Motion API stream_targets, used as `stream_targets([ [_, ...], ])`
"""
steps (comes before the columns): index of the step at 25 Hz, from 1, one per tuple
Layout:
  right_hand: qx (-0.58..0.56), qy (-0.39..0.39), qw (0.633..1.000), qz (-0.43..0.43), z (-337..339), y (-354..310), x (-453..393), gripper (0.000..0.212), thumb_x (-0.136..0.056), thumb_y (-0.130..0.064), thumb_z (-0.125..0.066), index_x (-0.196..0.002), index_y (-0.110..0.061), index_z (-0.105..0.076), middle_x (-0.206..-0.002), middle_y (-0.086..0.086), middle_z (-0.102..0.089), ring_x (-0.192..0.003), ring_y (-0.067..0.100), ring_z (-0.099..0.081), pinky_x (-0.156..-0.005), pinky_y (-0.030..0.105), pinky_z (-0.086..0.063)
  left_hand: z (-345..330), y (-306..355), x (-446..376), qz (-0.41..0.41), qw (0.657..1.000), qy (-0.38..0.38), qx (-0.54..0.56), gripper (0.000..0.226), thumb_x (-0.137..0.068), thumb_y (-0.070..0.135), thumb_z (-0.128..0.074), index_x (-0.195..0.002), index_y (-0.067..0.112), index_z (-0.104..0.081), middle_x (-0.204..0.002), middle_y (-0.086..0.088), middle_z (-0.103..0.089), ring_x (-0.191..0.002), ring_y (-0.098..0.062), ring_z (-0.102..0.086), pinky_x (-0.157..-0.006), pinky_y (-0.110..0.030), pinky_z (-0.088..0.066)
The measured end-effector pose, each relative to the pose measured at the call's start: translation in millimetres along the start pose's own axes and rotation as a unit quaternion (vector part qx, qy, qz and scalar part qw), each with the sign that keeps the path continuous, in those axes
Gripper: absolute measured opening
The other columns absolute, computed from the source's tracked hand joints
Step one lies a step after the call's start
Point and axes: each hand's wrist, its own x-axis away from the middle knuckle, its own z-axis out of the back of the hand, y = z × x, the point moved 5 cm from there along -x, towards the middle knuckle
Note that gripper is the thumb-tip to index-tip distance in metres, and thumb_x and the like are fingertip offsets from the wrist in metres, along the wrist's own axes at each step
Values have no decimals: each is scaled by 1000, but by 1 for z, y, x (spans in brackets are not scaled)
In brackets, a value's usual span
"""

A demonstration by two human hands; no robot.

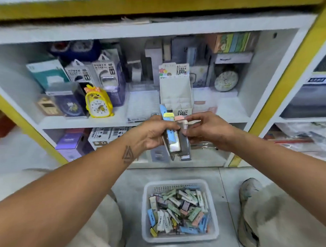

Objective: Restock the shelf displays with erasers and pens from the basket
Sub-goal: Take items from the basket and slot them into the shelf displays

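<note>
Up in front of the shelf (177, 120), both hands meet over a bundle of erasers (175, 139) standing roughly upright. The left hand (155, 133) curls its fingers round the bundle from the left side, while the right hand (207, 129) pinches the top of a dark eraser at the bundle's right edge. Just behind the hands, on the shelf, stands an open white display box (175, 92), with a yellow clock (98, 102) further left. Down on the floor between the person's knees sits a clear plastic basket (180, 237), holding a jumbled heap of loose erasers (179, 213) in green, blue, pink and white wrappers.
</note>
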Motion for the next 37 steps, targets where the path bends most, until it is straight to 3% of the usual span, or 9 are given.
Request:
stream_targets([
  [7, 46, 113, 991, 51, 34, -61, -21, 29, -75, -1, -84, -96, -13, -68, -64, 5, -72, -54, 15, -63, -53, 26, -55, -7, 63, -12, -17, 996, 62, 68, 21, -87, -12, -57, -104, -1, -66, -96, -21, -72, -75, -30, -72, -62, -43, -61],
  [14, 118, 248, 949, 156, 67, -108, -76, 11, -95, -10, -65, -90, -19, -61, -94, 20, -70, -84, 32, -73, -80, 44, -62, 32, 101, -40, -6, 990, 119, 73, 12, -88, -7, -61, -89, 4, -60, -78, -13, -71, -63, -24, -71, -48, -39, -57],
  [17, 229, 279, 908, 211, 64, -118, -103, 11, -92, -19, -71, -102, -16, -72, -95, 6, -72, -88, 21, -68, -87, 38, -57, 53, 107, -48, -8, 989, 141, 42, 13, -88, -6, -61, -92, 6, -58, -91, -15, -66, -77, -27, -66, -69, -45, -56],
  [20, 261, 290, 883, 260, 55, -118, -124, 20, -92, -21, -71, -108, -8, -73, -89, 3, -73, -80, 18, -67, -79, 33, -56, 70, 115, -52, -14, 987, 159, 19, 26, -88, -9, -60, -109, 4, -59, -99, -18, -66, -77, -28, -66, -75, -48, -54],
  [23, 316, 268, 855, 311, 34, -112, -136, 19, -91, -17, -72, -107, -8, -74, -88, 2, -72, -77, 12, -62, -71, 22, -47, 86, 121, -56, -11, 985, 174, -13, 29, -86, -10, -62, -112, 3, -60, -101, -20, -68, -73, -28, -68, -66, -45, -57],
  [26, 333, 233, 861, 305, 20, -103, -146, 19, -88, -13, -73, -107, -14, -71, -84, -3, -68, -76, 12, -61, -75, 26, -49, 93, 121, -55, 1, 984, 179, -27, 20, -84, -10, -63, -99, 3, -60, -84, -16, -70, -58, -23, -70, -50, -38, -56],
  [31, 378, 197, 848, 317, 12, -89, -154, 17, -87, 2, -65, -84, -12, -58, -69, 1, -65, -66, 19, -63, -63, 39, -52, 85, 118, -55, 20, 985, 169, -24, 24, -85, -10, -62, -107, 1, -60, -79, -15, -70, -57, -23, -70, -52, -40, -57],
  [34, 419, 158, 848, 283, 7, -78, -157, 19, -93, 3, -53, -97, -12, -63, -76, 10, -68, -71, 31, -64, -63, 43, -54, 80, 116, -58, 18, 986, 164, -32, 37, -85, -11, -62, -121, -5, -57, -100, -23, -67, -78, -32, -68, -75, -52, -57],
  [37, 452, 209, 822, 276, 13, -82, -151, 21, -94, -4, -53, -105, -13, -69, -88, 12, -74, -80, 34, -67, -71, 40, -55, 75, 115, -60, 22, 986, 161, -34, 43, -84, -12, -63, -125, -5, -56, -114, -27, -65, -95, -37, -67, -86, -59, -52],
])
